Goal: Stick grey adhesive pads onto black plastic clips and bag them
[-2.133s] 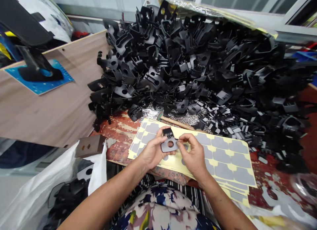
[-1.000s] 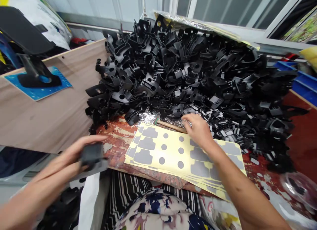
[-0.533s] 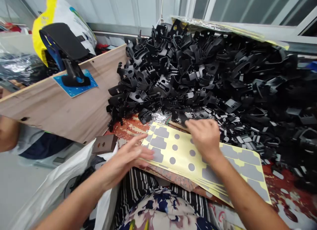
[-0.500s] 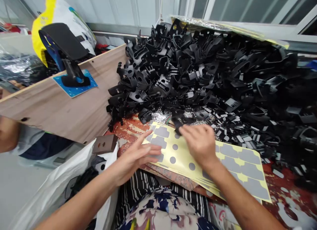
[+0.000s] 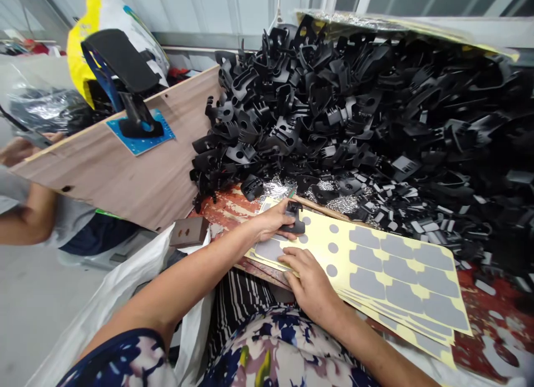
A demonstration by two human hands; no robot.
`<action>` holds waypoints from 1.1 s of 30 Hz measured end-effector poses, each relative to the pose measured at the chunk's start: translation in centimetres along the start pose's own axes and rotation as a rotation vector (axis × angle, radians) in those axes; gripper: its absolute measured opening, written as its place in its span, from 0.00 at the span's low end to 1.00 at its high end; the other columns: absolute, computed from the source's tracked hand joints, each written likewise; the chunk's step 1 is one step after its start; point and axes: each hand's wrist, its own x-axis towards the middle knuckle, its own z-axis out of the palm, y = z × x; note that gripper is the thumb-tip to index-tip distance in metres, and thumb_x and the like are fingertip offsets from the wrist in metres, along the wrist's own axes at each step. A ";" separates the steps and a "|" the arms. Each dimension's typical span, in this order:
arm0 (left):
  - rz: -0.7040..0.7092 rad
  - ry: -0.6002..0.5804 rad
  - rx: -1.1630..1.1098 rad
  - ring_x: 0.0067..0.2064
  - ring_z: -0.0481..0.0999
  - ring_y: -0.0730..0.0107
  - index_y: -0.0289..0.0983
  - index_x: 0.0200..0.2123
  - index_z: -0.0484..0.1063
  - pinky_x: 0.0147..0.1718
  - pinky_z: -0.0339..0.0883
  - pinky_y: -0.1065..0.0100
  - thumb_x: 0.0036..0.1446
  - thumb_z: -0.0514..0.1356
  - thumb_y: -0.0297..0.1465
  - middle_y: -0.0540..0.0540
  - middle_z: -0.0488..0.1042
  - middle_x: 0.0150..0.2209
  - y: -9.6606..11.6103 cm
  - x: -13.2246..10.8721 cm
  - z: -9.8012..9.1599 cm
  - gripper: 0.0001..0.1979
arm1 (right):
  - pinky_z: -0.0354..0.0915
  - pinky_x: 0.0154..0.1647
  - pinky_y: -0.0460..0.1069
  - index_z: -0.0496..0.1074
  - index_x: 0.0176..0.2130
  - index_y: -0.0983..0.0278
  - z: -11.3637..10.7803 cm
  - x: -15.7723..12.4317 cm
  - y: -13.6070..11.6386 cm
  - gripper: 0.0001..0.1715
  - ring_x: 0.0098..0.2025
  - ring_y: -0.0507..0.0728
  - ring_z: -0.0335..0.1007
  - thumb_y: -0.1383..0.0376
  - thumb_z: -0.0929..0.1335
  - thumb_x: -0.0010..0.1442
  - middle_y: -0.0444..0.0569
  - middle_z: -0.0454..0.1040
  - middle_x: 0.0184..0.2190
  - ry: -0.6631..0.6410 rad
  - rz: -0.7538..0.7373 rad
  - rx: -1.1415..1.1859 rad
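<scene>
Yellow sheets (image 5: 321,237) with grey shapes and dots lie in a loose stack on the red worn table (image 5: 479,342). Over their left end, my left hand (image 5: 273,220) is closed on a small black plastic part (image 5: 295,219). My right hand (image 5: 306,270) rests at the near edge of the sheets, just below the part, with its fingers bent; whether it pinches a sheet edge or something small cannot be made out.
Behind the sheets rises a big heap of black parts (image 5: 329,109), with small metal pieces (image 5: 342,203) in front. A wooden board (image 5: 137,181) bears a black assembled piece (image 5: 133,87). A brown block (image 5: 188,231) stands left. Another person's arm (image 5: 33,214) shows far left.
The black part, formerly at my right hand, is now in my left hand, which has moved up and right and closed. My right hand has come down and left to the sheets' near edge.
</scene>
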 end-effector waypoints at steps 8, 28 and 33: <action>0.022 -0.037 -0.039 0.30 0.77 0.67 0.43 0.54 0.67 0.27 0.79 0.62 0.48 0.71 0.24 0.50 0.70 0.34 -0.5 0.9 -0.6 0.30 | 0.70 0.58 0.55 0.78 0.49 0.55 -4.1 0.3 -5.0 0.20 0.51 0.59 0.76 0.72 0.72 0.58 0.45 0.79 0.48 -0.476 0.148 0.488; 0.054 -0.150 -0.575 0.35 0.74 0.66 0.43 0.54 0.72 0.31 0.78 0.61 0.65 0.63 0.40 0.45 0.70 0.41 -3.2 -4.0 4.7 0.17 | 0.69 0.48 0.54 0.73 0.46 0.57 -5.3 1.2 3.5 0.11 0.43 0.57 0.74 0.63 0.73 0.62 0.46 0.76 0.38 0.400 0.238 0.358; 0.048 -0.144 -0.573 0.35 0.74 0.65 0.43 0.54 0.72 0.31 0.78 0.60 0.64 0.64 0.40 0.45 0.70 0.43 -3.5 -4.0 4.7 0.17 | 0.69 0.48 0.53 0.73 0.45 0.58 -5.1 1.1 3.8 0.11 0.43 0.57 0.74 0.62 0.73 0.62 0.46 0.75 0.38 0.393 0.251 0.349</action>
